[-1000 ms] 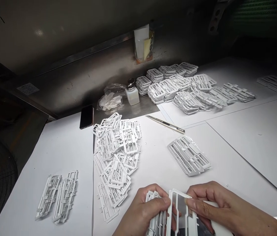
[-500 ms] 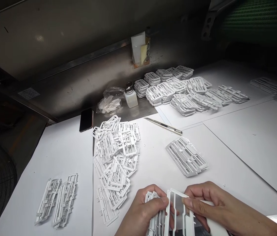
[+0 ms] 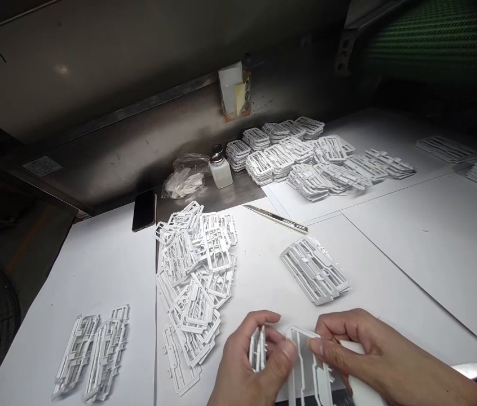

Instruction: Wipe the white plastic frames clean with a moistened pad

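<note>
Low in the view, my left hand (image 3: pixel 253 366) is closed around a small stack of white plastic frames (image 3: pixel 257 349). Between thumb and fingers, my right hand (image 3: pixel 354 344) pinches a thin white plastic frame (image 3: pixel 322 383) by its upper right edge. The left thumb is close to that frame's left side; whether it touches is unclear. A smooth white object (image 3: pixel 363 380) shows under my right palm, its kind hidden. Just beyond the hands lies a neat stack of similar frames (image 3: pixel 314 270). Left of them spreads a loose heap of frames (image 3: pixel 196 310).
A utility knife (image 3: pixel 276 218) lies on the white sheet. Behind are a bottle with a metal cap (image 3: pixel 220 172), a plastic bag (image 3: pixel 185 181), a phone (image 3: pixel 144 211) and stacked frames (image 3: pixel 301 149). Two more piles (image 3: pixel 105 355) sit at left. A metal wall (image 3: pixel 137 135) closes the back.
My left hand has turned, with its thumb shifted right and the stack showing more edge-on. My right hand keeps its pinch on the frame. The whole view has shifted slightly.
</note>
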`<state>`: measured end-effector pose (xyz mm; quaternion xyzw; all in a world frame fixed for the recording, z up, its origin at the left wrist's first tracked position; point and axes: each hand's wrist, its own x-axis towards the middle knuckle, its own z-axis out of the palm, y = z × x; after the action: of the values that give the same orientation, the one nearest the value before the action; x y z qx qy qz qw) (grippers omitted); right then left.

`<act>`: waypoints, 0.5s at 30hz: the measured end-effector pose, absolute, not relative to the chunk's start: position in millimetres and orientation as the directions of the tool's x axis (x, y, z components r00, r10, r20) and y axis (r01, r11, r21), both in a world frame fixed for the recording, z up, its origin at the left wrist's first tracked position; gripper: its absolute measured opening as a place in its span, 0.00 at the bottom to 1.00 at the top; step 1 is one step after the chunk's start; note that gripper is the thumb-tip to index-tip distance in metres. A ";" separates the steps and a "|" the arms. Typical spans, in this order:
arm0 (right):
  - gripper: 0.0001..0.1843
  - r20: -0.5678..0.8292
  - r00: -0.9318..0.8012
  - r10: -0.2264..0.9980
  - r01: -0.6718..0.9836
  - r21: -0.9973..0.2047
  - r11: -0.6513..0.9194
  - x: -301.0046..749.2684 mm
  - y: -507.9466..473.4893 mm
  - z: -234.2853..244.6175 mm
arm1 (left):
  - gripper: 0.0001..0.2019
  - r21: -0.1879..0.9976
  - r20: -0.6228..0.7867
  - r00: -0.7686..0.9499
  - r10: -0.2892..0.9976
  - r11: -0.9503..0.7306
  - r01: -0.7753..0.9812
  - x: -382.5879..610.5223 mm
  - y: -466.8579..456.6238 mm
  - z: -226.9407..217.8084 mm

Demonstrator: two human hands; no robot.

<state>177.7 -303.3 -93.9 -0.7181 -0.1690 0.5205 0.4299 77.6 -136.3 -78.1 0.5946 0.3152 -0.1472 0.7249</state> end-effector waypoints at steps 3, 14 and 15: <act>0.18 -0.568 0.448 0.690 -0.147 -0.808 -0.570 174.1 -295.3 -86.1 | 0.34 0.755 -0.578 0.814 0.056 0.416 0.508 74.1 -143.0 -83.9; 0.18 -0.488 0.415 0.767 -0.320 -0.868 -0.379 165.3 -280.3 -71.1 | 0.35 0.604 -0.434 0.901 0.027 0.751 0.268 65.2 -153.5 -119.3; 0.17 -0.475 0.411 0.778 -0.302 -0.877 -0.375 164.6 -279.0 -71.2 | 0.35 0.614 -0.419 0.907 0.037 0.748 0.253 64.5 -155.9 -121.1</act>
<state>164.6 -279.0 -71.2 -0.6529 -0.1825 0.5111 0.5283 64.5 -155.9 -121.1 0.3503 0.2073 -0.0593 0.9115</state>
